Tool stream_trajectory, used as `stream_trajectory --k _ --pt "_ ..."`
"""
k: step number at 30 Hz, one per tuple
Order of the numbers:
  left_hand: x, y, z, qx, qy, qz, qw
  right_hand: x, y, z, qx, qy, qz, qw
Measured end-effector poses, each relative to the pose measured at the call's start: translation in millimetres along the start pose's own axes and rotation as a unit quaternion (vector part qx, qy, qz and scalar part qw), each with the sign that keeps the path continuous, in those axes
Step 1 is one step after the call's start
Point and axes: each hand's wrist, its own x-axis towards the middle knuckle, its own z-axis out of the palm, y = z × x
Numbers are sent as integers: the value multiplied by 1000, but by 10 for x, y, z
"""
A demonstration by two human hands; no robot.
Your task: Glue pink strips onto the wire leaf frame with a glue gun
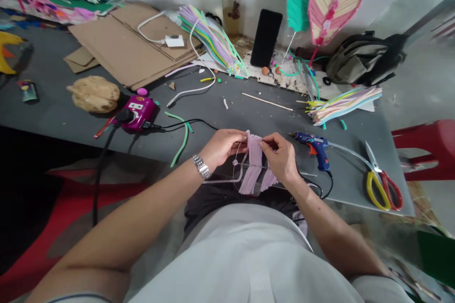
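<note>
Between my hands, at the table's front edge, is a thin wire frame wound with lilac pipe cleaners (251, 165). The rows lie in slanted bands, and a loose lilac length (223, 181) trails to the left. My left hand (224, 147), with a metal watch at the wrist, is closed in a pinch on the frame's upper left side. My right hand (282, 156) pinches the pipe cleaners at the upper right and covers part of the second band. A blue glue gun (314, 146) lies just right of my right hand.
Scissors (382, 184) lie at the right edge. Bundles of pipe cleaners (344, 106), a phone (266, 38), two leaf-shaped fans (336, 7) and a backpack (362, 59) stand farther back. To the left are cardboard (117, 47), a wooden lump (95, 94) and a purple power adapter (138, 111).
</note>
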Motion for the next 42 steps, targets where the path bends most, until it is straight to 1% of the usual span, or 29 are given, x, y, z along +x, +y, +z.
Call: stream_trajectory --k 6,11,17,22,29,32,37,42 --pt "-27 -71 39 -43 -25 -10 999 15 19 -10 13 17 20 1000" --pt "-55 -121 56 -28 -48 21 998 4 26 -21 15 33 19 999" --pt "-84 -147 69 -1 -23 50 998 13 -26 -25 27 45 29 998" --pt "-107 -172 111 61 5 93 994 11 -76 -25 52 40 43 997" --pt "-117 -171 134 154 43 128 979 -10 -74 -4 96 35 85 991" --pt "-131 -163 140 161 47 129 977 -32 -77 11 119 23 100 988" --pt "-151 -134 145 169 37 108 979 -69 -84 35 145 5 122 982" --pt "-154 -124 156 186 35 100 977 -76 -65 45 144 9 94 985"
